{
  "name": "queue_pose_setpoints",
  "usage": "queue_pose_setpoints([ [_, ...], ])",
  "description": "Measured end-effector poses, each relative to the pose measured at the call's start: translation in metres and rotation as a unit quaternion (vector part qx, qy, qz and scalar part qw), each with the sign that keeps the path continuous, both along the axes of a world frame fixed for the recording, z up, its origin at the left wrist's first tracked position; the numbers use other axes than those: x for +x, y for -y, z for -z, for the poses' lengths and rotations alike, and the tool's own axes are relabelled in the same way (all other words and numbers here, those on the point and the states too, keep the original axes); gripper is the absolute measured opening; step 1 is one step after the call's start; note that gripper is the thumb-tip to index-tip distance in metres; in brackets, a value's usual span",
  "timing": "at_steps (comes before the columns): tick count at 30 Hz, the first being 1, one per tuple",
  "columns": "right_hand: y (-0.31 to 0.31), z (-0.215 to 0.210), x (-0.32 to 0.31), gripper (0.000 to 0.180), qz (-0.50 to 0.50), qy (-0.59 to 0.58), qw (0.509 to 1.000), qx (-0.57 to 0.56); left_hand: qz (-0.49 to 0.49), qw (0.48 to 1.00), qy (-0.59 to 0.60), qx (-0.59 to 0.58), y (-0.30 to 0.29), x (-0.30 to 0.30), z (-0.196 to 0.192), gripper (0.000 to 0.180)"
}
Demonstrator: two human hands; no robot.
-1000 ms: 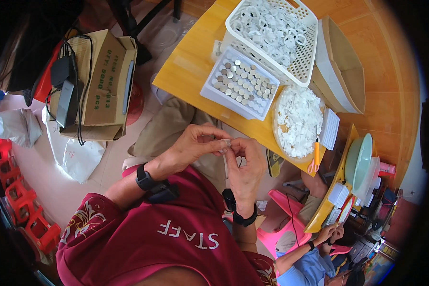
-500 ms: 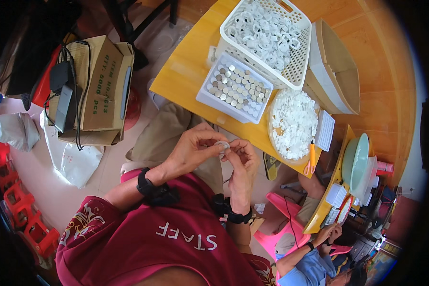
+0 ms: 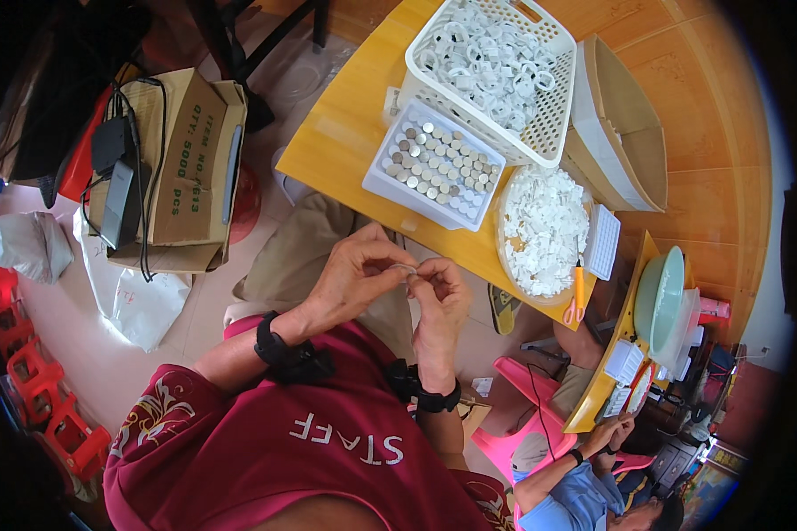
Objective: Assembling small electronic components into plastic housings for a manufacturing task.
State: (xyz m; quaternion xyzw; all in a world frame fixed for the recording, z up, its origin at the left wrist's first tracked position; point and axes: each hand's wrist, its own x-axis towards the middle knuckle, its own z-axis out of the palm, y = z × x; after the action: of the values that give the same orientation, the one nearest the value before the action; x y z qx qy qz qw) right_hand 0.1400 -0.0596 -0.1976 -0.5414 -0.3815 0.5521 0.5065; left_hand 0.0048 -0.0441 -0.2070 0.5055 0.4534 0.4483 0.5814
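Above my lap, my left hand (image 3: 361,270) and my right hand (image 3: 438,299) meet at the fingertips. Pinched between them is a small translucent ring (image 3: 405,268), seen almost edge-on and partly covered by the fingers. Beyond the hands, on the yellow table (image 3: 332,133), stands a white tray (image 3: 374,181) with rows of round silver discs (image 3: 434,166). Behind it is a white perforated basket (image 3: 469,118) heaped with clear plastic rings (image 3: 487,66). To the right, a round dish (image 3: 503,212) holds a pile of small white pieces (image 3: 547,226).
Orange-handled scissors (image 3: 577,292) lie by the dish, near a white grid tray (image 3: 604,242). An open cardboard box (image 3: 624,133) stands behind. At left is another carton (image 3: 190,168) with black devices and cables. A co-worker in blue (image 3: 562,504) works at a second table, lower right.
The translucent ring has turned from showing its round face to nearly edge-on. My right hand has shifted slightly left and its fingers have curled in closer around the ring.
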Motion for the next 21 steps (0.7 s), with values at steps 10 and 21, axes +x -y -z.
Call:
queue_pose_setpoints([
  [10, 0.006, -0.008, -0.013, 0.013, 0.037, 0.081, 0.996, 0.024, 0.005, 0.978, 0.152, -0.141, -0.005, -0.004, -0.008, 0.012],
  [21, 0.008, -0.018, 0.009, 0.019, 0.049, 0.050, 0.997, -0.018, 0.052, 0.997, -0.026, 0.051, -0.006, 0.002, -0.020, 0.028],
])
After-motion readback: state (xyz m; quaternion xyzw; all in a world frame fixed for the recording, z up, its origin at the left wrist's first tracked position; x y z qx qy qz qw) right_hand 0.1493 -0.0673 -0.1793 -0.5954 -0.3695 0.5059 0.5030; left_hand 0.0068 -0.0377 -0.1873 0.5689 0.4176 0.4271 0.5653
